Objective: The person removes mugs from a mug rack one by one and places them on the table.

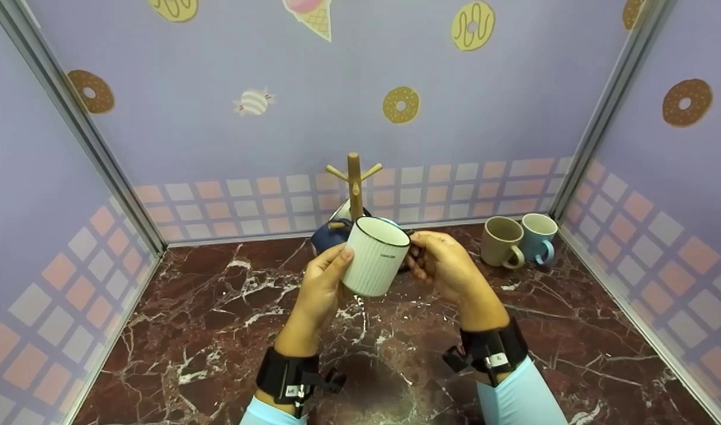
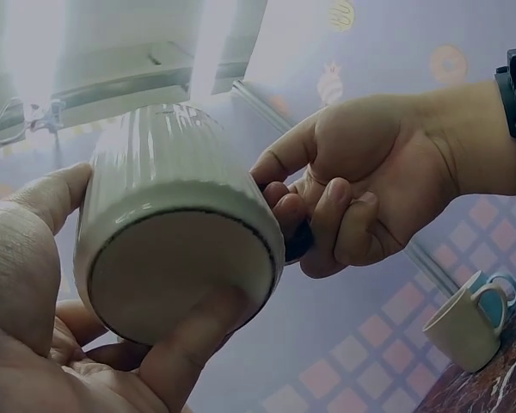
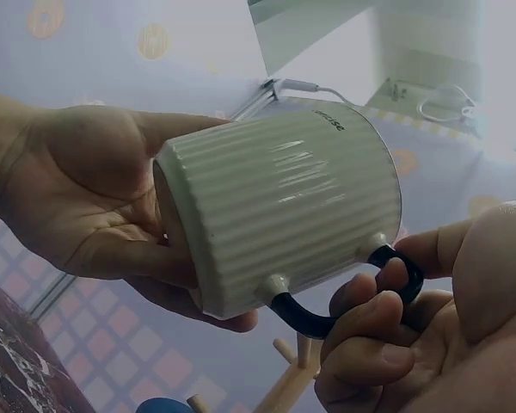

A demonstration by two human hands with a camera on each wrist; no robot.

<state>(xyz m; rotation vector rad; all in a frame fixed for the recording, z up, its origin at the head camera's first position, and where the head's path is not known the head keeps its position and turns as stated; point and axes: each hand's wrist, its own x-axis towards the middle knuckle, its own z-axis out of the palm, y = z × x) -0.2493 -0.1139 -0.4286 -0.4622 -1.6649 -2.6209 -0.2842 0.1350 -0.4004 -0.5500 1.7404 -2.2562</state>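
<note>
One white mug [image 1: 372, 260] is gripped by the left hand [image 1: 319, 286] and right hand [image 1: 449, 265]; behind, one rack [image 1: 354, 183] is partly blocked (two mugs [image 1: 497, 239] stand rightward).

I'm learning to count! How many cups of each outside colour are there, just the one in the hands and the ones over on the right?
White cup, held by the left hand and right hand: 1
Brown cup: 1
Light blue cup, beside the brown one: 1
Total: 3
</note>
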